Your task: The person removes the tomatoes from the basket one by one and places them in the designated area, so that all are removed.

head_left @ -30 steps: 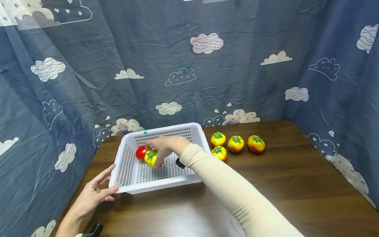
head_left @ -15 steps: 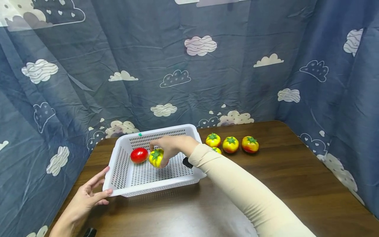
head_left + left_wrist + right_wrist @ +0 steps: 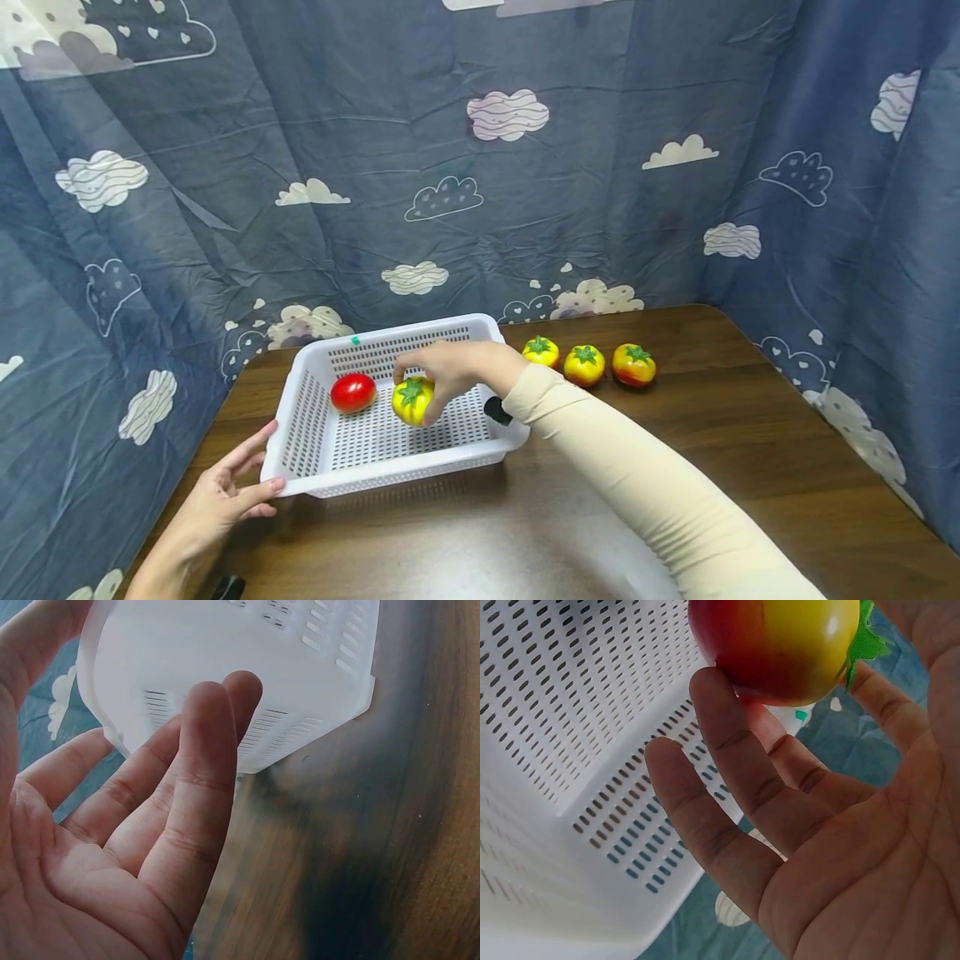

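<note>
My right hand [image 3: 450,371] pinches a yellow-red tomato [image 3: 412,402] with a green leafy top, over the middle of the white basket [image 3: 390,477]. In the right wrist view the tomato [image 3: 780,645] sits between thumb and fingers of the hand [image 3: 840,817], its green leaf towards the palm. To its left, inside the basket, lies a smooth red tomato [image 3: 352,392]. My left hand [image 3: 213,504] holds the basket's left end, thumb at the front corner and a finger on the rim. The left wrist view shows that hand [image 3: 135,817] beside the basket's wall [image 3: 180,645].
Three yellow-red tomatoes with green tops stand in a row right of the basket: one [image 3: 541,352] near its rim, another [image 3: 584,366], and a third [image 3: 633,365] farther right. A patterned curtain [image 3: 375,167] hangs behind the brown wooden table [image 3: 712,433].
My right hand has moved right inside the basket with the yellow-red tomato, away from the red one. The view has shifted slightly. My left hand keeps its place on the basket.
</note>
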`<state>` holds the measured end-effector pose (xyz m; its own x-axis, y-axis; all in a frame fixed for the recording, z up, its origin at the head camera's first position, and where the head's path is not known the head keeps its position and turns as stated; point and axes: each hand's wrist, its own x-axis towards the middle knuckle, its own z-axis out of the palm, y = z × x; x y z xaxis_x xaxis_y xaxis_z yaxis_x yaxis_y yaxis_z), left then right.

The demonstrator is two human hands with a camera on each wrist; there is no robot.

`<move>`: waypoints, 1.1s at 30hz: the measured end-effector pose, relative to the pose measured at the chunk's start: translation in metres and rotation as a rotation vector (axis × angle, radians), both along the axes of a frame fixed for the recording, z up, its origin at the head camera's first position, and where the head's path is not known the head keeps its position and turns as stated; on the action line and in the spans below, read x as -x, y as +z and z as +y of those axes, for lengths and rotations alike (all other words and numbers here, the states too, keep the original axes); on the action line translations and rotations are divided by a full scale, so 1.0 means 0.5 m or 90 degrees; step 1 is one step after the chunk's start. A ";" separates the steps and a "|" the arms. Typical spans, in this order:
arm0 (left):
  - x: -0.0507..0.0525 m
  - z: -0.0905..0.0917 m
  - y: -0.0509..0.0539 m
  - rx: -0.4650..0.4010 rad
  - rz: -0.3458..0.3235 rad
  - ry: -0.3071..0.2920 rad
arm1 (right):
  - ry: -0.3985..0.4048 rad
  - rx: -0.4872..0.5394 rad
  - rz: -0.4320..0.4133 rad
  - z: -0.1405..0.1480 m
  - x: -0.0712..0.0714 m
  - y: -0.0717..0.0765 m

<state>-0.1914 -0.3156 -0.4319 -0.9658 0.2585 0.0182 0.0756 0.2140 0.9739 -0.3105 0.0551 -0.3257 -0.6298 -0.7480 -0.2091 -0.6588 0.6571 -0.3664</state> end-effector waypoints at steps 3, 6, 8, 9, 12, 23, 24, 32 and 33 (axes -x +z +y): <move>-0.001 0.000 0.000 -0.001 -0.002 0.002 | 0.006 0.003 0.004 0.008 -0.001 0.002; -0.001 0.000 0.000 -0.004 -0.002 0.000 | 0.010 0.004 0.016 0.018 -0.002 0.005; -0.001 0.000 0.000 -0.006 0.001 0.000 | 0.009 0.006 0.018 0.024 -0.003 0.006; 0.000 0.000 0.000 -0.008 0.001 0.000 | 0.006 0.007 0.019 0.028 -0.003 0.007; 0.002 0.001 0.001 -0.010 0.003 -0.004 | -0.002 0.018 0.019 0.042 -0.002 0.006; 0.002 0.002 0.001 -0.005 0.001 0.004 | -0.022 0.102 -0.018 0.098 -0.006 0.002; 0.002 0.003 0.000 -0.004 -0.001 0.007 | -0.026 0.108 -0.021 0.103 -0.008 0.003; 0.000 0.001 -0.002 -0.003 -0.008 0.009 | -0.066 0.132 -0.038 0.147 -0.017 0.014; 0.000 0.000 -0.001 -0.006 -0.007 0.007 | -0.069 0.131 -0.037 0.152 -0.016 0.014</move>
<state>-0.1915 -0.3154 -0.4326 -0.9687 0.2479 0.0093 0.0621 0.2059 0.9766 -0.3023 0.1312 -0.3186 -0.7000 -0.7075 -0.0969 -0.5627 0.6300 -0.5352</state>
